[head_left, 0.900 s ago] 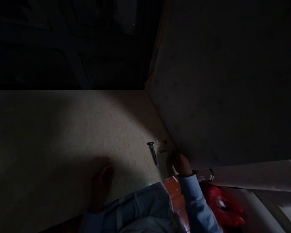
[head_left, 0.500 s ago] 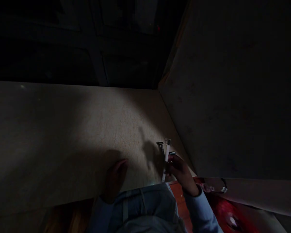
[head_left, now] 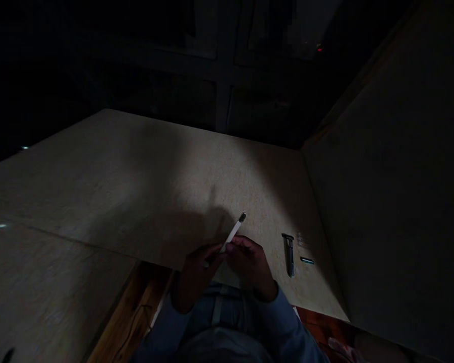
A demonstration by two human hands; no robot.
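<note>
Both hands meet over the near edge of the pale tabletop, around a slim white stick (head_left: 234, 233) with a dark tip. The stick slants up and to the right; its lower end is hidden in the fingers, and its exact kind is too dim to make out. My left hand (head_left: 199, 269) closes on the lower end from the left. My right hand (head_left: 249, 262) grips the stick from the right with bent fingers. To the right of my hands lies a razor (head_left: 289, 256), its head pointing away from me. Beside it is a small dark bar-shaped piece (head_left: 307, 260) with a bright stripe.
The pale tabletop (head_left: 196, 161) carries shadows of my hands. A small clear item (head_left: 301, 239) lies near the razor. A grey wall or panel (head_left: 393, 201) borders the right side. Dark window-like frames stand behind. Brown wood (head_left: 128, 307) shows below at left.
My right hand has carried the white stick leftward, away from the razor. My left hand has come to it and closed on its lower end. The view has swung left.
</note>
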